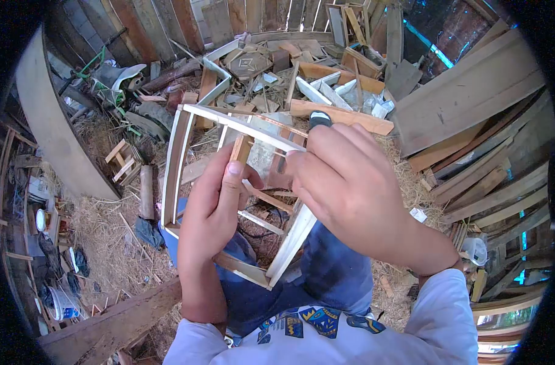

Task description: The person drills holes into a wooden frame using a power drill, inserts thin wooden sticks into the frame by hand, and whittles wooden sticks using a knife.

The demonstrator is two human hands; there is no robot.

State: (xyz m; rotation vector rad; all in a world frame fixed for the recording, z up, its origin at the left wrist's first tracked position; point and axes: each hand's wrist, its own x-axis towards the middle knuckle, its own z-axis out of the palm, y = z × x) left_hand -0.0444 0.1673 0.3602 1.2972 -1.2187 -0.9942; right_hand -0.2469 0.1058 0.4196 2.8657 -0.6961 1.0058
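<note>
My left hand [213, 210] is closed around a short wooden strip [241, 149], thumb on its near face and its end pointing up. My right hand [350, 176] is curled into a fist just right of it; what its fingers grip is hidden. A dark, rounded end with a pale rim [320, 119] shows right above that fist, and I cannot tell whether it belongs to something held. Below both hands, an open wooden frame [288, 246] with white-painted edges rests tilted over my legs. Its upper white rail [244, 129] passes behind my hands.
Scrap boards and broken wood [253, 67] pile up ahead against a plank wall. Wide boards [466, 91] lean at the right. A long curved panel [55, 115] stands at the left. A thick beam [113, 319] lies near left, and a white bucket [63, 303] sits beyond it.
</note>
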